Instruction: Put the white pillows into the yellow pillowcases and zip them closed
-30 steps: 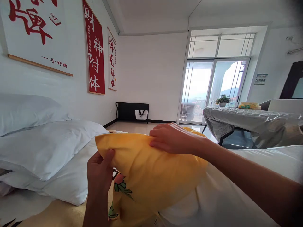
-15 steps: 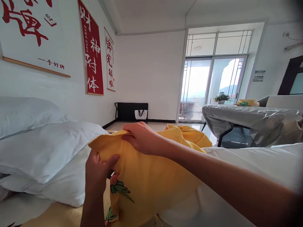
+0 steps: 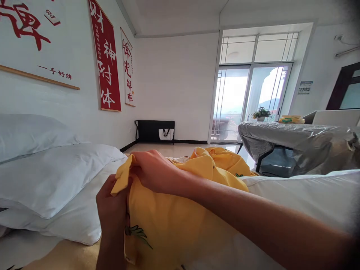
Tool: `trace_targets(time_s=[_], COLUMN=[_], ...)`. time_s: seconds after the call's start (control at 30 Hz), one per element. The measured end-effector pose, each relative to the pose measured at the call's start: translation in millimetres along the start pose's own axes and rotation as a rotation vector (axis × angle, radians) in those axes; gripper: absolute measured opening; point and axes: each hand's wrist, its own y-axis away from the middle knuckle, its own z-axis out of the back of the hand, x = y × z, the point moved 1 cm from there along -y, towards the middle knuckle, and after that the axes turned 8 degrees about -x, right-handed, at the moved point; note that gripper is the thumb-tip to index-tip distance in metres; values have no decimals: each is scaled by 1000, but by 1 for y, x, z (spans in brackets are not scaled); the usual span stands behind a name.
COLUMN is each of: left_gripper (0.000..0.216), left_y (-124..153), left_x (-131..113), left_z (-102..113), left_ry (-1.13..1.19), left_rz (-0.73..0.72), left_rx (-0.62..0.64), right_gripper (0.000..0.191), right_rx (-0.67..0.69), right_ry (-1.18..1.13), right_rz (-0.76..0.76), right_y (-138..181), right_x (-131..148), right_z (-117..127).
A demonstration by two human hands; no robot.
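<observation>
A yellow duvet cover (image 3: 165,210) with a printed green leaf hangs in front of me, its corner lifted between my hands. My right hand (image 3: 154,170) is closed on the top edge near that corner, the arm reaching across from the right. Just left of and below it, my left hand (image 3: 111,198) grips the same corner; a folded flap of the cloth covers some of its fingers. More of the yellow cloth lies bunched behind my right forearm. A white quilt (image 3: 298,191) spreads to the right and meets the yellow cloth; where it ends under the cloth is hidden.
White pillows (image 3: 56,180) are stacked on the left. On the right stands a table (image 3: 281,131) under silvery plastic, with a potted plant (image 3: 261,113) near it and a dark chair (image 3: 277,161) below. A black folded item (image 3: 149,131) leans on the far wall.
My right hand has moved left along the top edge to the corner. My left hand has closed in on the corner, and the flap of cloth now folds over between the hands.
</observation>
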Motion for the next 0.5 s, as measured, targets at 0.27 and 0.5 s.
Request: trace_targets(time_s=[0.27, 0.5], left_gripper=[38, 35], left_y=[-25, -7], left_x=[18, 27], left_z=[12, -12], left_ry=[-202, 72], left_rz=[64, 65], left_rx=[731, 486], right_gripper=[20, 27], right_rx=[-160, -246], right_ry=[12, 139], right_rz=[-65, -80], right_y=[-8, -14], right_x=[-10, -27], right_z=[19, 32])
